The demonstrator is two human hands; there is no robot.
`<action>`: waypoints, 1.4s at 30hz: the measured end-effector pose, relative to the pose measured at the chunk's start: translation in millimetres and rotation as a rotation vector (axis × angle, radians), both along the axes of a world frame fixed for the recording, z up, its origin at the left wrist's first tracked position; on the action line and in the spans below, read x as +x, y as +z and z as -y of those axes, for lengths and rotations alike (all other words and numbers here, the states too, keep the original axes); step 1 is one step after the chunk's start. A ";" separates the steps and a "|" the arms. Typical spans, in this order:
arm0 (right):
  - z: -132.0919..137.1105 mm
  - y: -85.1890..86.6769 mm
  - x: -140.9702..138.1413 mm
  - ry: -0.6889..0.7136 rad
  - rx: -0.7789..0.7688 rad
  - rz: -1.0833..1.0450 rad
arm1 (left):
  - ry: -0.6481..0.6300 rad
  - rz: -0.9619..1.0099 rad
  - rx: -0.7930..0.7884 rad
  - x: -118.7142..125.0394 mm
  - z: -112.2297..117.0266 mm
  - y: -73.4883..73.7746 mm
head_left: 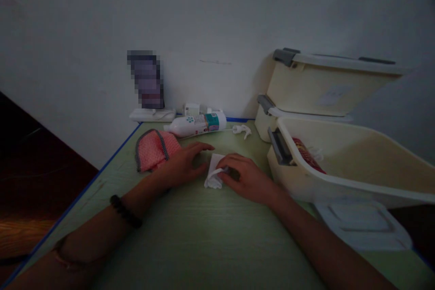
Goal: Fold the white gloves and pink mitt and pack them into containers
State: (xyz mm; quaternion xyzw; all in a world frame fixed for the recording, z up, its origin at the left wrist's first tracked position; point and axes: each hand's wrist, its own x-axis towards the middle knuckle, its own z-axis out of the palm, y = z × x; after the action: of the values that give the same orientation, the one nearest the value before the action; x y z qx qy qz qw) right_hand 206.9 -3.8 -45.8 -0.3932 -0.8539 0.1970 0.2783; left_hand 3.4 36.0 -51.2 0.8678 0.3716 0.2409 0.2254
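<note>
A small white piece of fabric or tissue [213, 181] lies on the green tabletop, with a narrow white strip across its lower part. My right hand [246, 179] is closed over its right side, thumb and fingertips pinching the strip. To the left, my left hand [185, 163] is held with thumb and fingers apart, holding nothing, a short gap from the white piece. Behind my left wrist lies a pink patterned cloth item [152, 149] with dark checked trim, partly covered by that hand.
A white bottle [197, 124] lies on its side near the wall, with its detached pump head [242, 130] to the right. A phone [149, 81] leans at the back left. Open cream bin [283, 172] holds a red patterned item; another bin [306, 90] stands behind. A pale lid [367, 224] lies below.
</note>
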 end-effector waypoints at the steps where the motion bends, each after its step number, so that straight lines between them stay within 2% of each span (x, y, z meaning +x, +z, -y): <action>1: 0.0 0.1 -0.3 -0.021 -0.021 -0.033 | -0.015 -0.002 -0.001 0.1 0.1 -0.1; 4: 2.5 2.6 -2.0 -0.022 -0.060 -0.077 | -0.077 -0.008 0.016 0.4 -1.3 -2.3; 7: 7.6 7.4 -3.7 0.068 0.005 -0.008 | -0.113 -0.001 0.041 0.4 -3.9 -5.9; 11: 11.8 9.8 -5.7 0.106 0.079 0.120 | -0.104 0.025 0.049 0.3 -5.6 -8.5; 18: 7.0 6.6 -2.2 0.117 0.067 0.194 | -0.116 0.017 0.060 -0.8 -5.7 -9.2; 24: 10.1 11.7 -1.0 -0.024 -0.023 0.127 | -0.118 0.019 0.068 -1.0 -4.7 -8.1; 29: 11.2 9.5 -3.2 -0.117 -0.022 -0.003 | -0.128 0.006 0.069 -0.4 -4.4 -7.1; 33: 9.8 6.2 -4.1 -0.142 0.022 -0.111 | -0.123 -0.021 0.080 0.1 -3.3 -5.6; 42: 13.2 8.1 -8.2 -0.096 0.087 -0.159 | -0.098 -0.037 0.068 1.0 -1.9 -0.7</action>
State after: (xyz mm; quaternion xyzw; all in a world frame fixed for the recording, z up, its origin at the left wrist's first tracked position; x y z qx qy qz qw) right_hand 198.7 -17.0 -37.7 -0.4042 -0.8172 0.1767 0.3710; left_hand 4.3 37.9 -51.9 0.8964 0.3244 0.2261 0.2002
